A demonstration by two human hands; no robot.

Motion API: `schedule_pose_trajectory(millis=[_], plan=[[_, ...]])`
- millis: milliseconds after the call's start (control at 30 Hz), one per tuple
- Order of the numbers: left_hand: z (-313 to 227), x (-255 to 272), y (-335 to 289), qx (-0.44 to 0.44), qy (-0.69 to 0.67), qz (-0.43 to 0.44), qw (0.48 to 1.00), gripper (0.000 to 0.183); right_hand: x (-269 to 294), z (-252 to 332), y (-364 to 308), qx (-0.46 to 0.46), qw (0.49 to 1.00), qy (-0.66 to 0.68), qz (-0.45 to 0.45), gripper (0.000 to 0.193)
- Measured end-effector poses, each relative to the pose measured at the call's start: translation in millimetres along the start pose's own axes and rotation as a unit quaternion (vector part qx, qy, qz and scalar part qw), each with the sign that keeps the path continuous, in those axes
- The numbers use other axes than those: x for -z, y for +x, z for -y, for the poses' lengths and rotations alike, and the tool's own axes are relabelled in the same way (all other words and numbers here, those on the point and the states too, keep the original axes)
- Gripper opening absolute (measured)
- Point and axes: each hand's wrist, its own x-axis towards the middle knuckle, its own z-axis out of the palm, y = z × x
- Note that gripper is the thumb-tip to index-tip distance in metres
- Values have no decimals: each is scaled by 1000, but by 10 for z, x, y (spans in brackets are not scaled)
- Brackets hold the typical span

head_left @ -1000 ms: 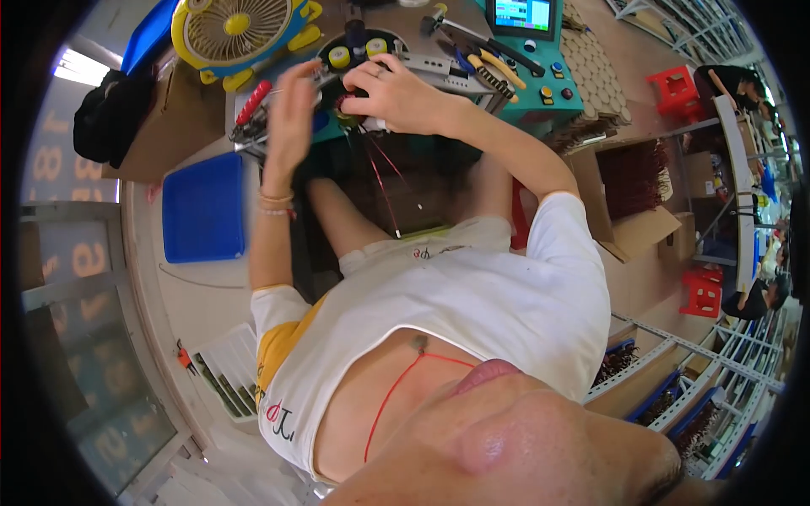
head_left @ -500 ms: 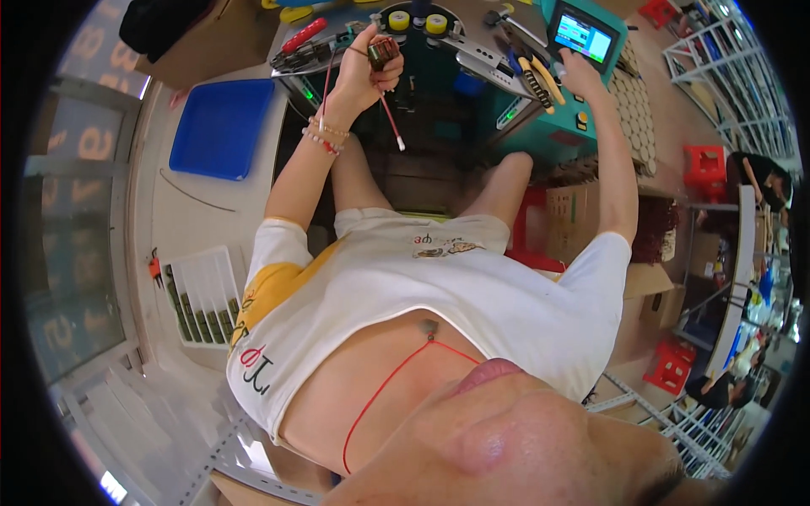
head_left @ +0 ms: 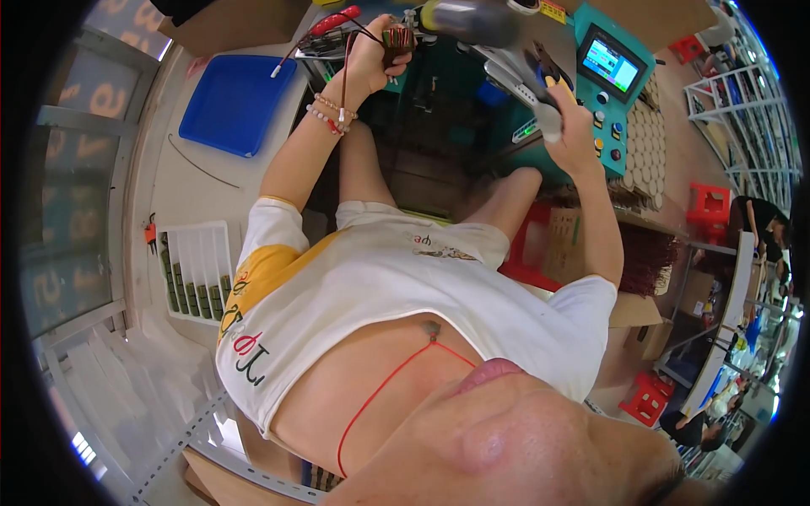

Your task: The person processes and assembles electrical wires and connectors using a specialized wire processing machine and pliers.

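Observation:
My left hand (head_left: 367, 66) is closed around a small copper-wire coil (head_left: 397, 44) at the near edge of the machine. Brown-red wire leads (head_left: 347, 72) with white tips trail from the coil, one down by the beaded bracelets and one out to the left. My right hand (head_left: 572, 133) is closed on a hammer whose pale handle end (head_left: 550, 125) shows by the palm. The dark hammer head (head_left: 474, 21) is smeared by motion and raised over the machine, right of the coil. Yellow-handled pliers (head_left: 553, 82) lie partly behind my right fingers.
A teal control box (head_left: 620, 76) with a lit screen and knobs stands to the right. Left are a blue tray (head_left: 236, 105), a pale box (head_left: 196, 274) of green cylindrical pieces and a red-handled tool (head_left: 333, 21). Red stools (head_left: 707, 209) and shelving stand further right.
My right hand has left the screen, moved down and left, and taken up the hammer. The coil stays in my left hand, turned, with its leads swung to the left.

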Motion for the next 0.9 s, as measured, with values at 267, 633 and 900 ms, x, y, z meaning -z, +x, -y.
schedule_pose_trajectory(millis=[267,633,900], plan=[[104,200,74,-19,-32,-6,999,33,-166,-516,-158,-49,989,-125,62,20],[1,45,-161,-70,-19,99,992,45,384,-1687,79,-196,886,-416,66,22],[-5,-250,-257,-173,222,-43,959,70,512,-2480,-192,-79,888,-451,52,26]])
